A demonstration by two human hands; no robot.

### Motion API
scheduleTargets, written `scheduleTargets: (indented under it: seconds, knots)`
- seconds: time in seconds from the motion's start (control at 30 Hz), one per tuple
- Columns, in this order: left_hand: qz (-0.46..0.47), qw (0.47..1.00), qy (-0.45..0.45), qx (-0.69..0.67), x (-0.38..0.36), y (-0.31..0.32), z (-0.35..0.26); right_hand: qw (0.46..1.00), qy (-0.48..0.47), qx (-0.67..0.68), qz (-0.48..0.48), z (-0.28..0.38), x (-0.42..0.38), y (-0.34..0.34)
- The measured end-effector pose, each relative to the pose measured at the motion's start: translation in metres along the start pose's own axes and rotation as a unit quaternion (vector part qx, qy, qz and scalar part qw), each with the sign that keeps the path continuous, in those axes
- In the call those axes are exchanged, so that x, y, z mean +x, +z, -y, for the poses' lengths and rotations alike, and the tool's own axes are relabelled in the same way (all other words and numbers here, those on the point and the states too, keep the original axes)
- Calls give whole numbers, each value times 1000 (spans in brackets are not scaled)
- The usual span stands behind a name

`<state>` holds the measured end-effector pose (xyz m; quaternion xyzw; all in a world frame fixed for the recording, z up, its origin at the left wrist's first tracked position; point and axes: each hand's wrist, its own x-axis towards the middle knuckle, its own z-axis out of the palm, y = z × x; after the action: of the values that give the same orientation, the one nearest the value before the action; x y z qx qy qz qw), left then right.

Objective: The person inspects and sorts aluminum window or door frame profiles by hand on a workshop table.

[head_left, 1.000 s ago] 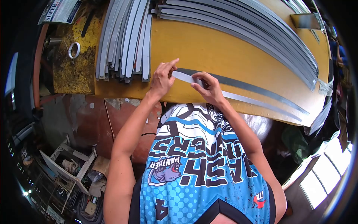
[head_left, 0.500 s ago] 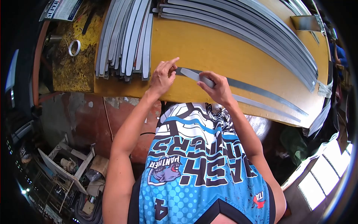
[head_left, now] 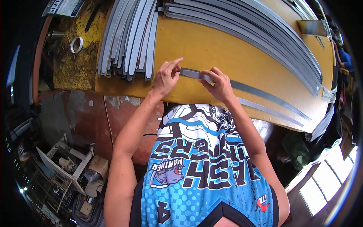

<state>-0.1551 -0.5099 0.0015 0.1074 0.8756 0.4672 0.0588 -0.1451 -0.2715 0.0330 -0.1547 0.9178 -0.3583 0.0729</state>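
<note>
On the yellow tabletop, a long curved dark grey strip (head_left: 261,95) runs right from my left hand. My left hand (head_left: 165,78) is at its left end, with thumb and curled fingers around the tip and one finger stretched out. A lighter grey strip (head_left: 191,73) lies lined up over the dark one near that end. Pinched between thumb and fingers of my right hand (head_left: 217,84) is this lighter strip. My right hand hides part of both strips. Another thin pale strip (head_left: 264,110) lies nearer the table's front edge, to the right.
A fanned stack of grey strips (head_left: 130,45) is left of my hands. More long curved strips (head_left: 249,34) lie along the back of the yellow table (head_left: 181,41). A tape roll (head_left: 76,45) sits on the stained left end. A wooden frame (head_left: 68,162) stands on the floor at lower left.
The lighter strip was angled across the dark one and now lies along it. My right hand has turned and shifted slightly up and left. My left hand stays nearly in place.
</note>
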Motion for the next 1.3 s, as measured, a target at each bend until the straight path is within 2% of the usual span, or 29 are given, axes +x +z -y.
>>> scheduleTargets:
  seconds: [0.4,0.5,0.7,0.87,1.3]
  knots:
    - [-6,999,-19,-26,-1,2,5,1000,2,15,-10,-6,1,8]
    - [-4,1000,-21,-17,0,1,4,999,-22,10,-21,-7,2,9]
    - [-13,1000,-14,-21,0,3,8,999,23,25,-22,-7,0,14]
    - [-11,1000,-18,-22,0,3,8,999,-1,13,-53,-9,-2,18]
    - [-18,1000,-10,-21,0,4,9,998,-19,-15,-62,-11,-4,22]
